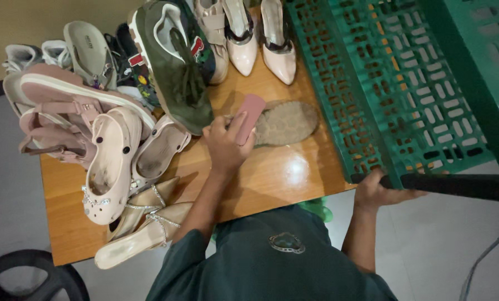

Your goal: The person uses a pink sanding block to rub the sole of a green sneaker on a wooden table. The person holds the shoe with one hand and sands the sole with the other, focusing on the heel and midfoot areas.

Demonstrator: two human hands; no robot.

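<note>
Crate [405, 83]: a green slatted plastic one is tilting over the right end of the table, its open lattice facing the shoes; its black rim bar is lying along the lower right.
Table [283, 173]: the glossy wooden top is carrying every shoe and catching a glare spot near its front edge.
Shoe pile: it is crowding the left half, pairs leaning on each other.
Sneaker [174, 61]: the olive suede one is lying on its side at the middle, its toe pointing toward the person.
Pink sandals [65, 106]: 2 chunky strapped ones are stacking at the far left.
Clogs [113, 161]: 2 beige ones with studs are lying in front of the sandals.
Gold heels [143, 223]: 2 are resting at the table's front-left edge.
Cream heels [260, 39]: 2 are standing at the back, just beside the crate.
Slipper [286, 122]: a flat tan one is lying sole-up at the table's middle, between sneaker and crate.
Left hand [224, 146]: its fingers are closing around a pink block [249, 114], pressing it against the slipper's near end.
Right hand [379, 189]: it is wrapping firmly around the crate's black bar, off the table's right edge.
</note>
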